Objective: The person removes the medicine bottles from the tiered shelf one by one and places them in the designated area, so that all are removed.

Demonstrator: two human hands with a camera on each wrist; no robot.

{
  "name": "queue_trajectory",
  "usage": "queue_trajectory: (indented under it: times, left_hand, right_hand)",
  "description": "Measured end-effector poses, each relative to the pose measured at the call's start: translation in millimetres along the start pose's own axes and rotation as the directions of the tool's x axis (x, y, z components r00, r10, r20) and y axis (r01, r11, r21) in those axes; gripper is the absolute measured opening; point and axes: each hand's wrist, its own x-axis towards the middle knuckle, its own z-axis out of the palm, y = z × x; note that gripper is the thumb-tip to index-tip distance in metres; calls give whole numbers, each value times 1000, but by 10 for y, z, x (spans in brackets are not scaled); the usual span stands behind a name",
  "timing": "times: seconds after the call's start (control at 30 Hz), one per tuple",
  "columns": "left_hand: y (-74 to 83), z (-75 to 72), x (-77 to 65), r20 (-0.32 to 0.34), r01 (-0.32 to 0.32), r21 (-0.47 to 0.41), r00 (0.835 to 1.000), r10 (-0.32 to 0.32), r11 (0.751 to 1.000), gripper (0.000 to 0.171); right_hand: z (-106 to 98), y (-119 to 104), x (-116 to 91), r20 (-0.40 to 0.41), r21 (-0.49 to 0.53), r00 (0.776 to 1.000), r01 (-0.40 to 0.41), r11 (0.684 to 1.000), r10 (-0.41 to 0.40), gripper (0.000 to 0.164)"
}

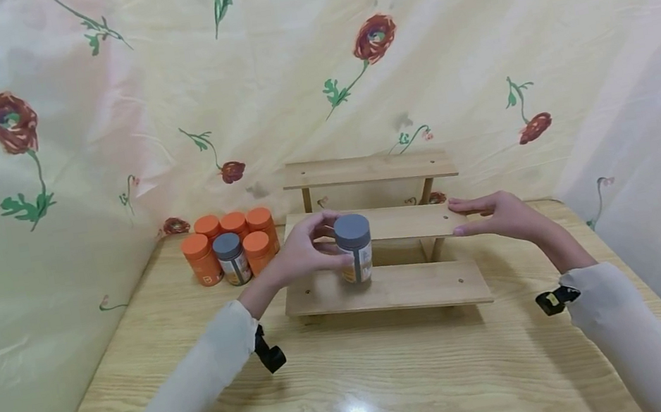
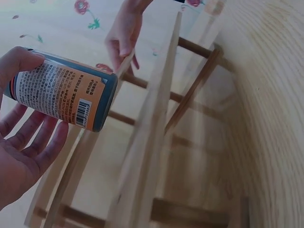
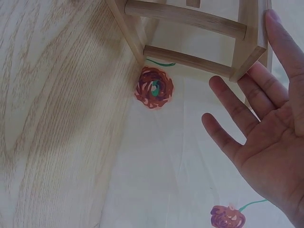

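My left hand [image 1: 308, 248] holds a jar [image 1: 355, 248] with a grey lid and a printed label, thumb on one side and fingers on the other. In the head view the jar is upright and overlaps the bottom tier of a wooden three-step display shelf [image 1: 400, 288]. The left wrist view shows the jar's label [image 2: 57, 90] with small print and a barcode. My right hand [image 1: 495, 215] grips the right end of the middle tier [image 1: 410, 221], thumb at its front edge. In the right wrist view, some fingers [image 3: 235, 105] spread below the shelf end.
Left of the shelf, several orange-lidded jars [image 1: 200, 257] stand close together with one grey-lidded jar [image 1: 232, 258] among them. The shelf stands on a wood-grain table [image 1: 395, 381]. A flowered cloth [image 1: 287, 84] hangs behind and at both sides.
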Motion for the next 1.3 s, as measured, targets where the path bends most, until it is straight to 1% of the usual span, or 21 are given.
queue_trajectory:
  times: [0.17, 0.3, 0.5, 0.7, 0.8, 0.9, 1.07, 1.3]
  left_hand:
    - [26, -153, -82, -37, 17, 2, 999, -17, 1000, 60]
    - [36, -264, -162, -74, 32, 7, 997, -31, 999, 62]
    - [32, -451, -276, -117, 47, 40, 992, -42, 998, 63]
    - [18, -659, -403, -179, 94, 80, 981, -78, 992, 67]
    - [19, -761, -470, -211, 119, 109, 973, -94, 987, 68]
    - [19, -846, -528, -233, 131, 125, 967, -99, 983, 67]
    - [38, -935, -604, -242, 136, 110, 965, -107, 985, 66]
    - [53, -996, -670, -249, 157, 111, 960, -125, 981, 66]
  right_hand:
    - [3, -6, -11, -5, -1, 1000, 1, 1000, -1, 65]
    - [7, -15, -19, -6, 0, 1000, 1, 1000, -1, 65]
    - [6, -13, -21, -8, -11, 1000, -1, 1000, 0, 65]
    - [4, -15, -24, -12, -16, 1000, 0, 1000, -1, 65]
    - [5, -18, -26, -9, -16, 1000, -4, 1000, 3, 65]
    - [5, -14, -26, -7, -16, 1000, -6, 1000, 5, 65]
    - [1, -12, -28, -8, -20, 1000, -9, 1000, 9, 65]
    - [7, -11, -33, -9, -17, 1000, -9, 1000, 9, 66]
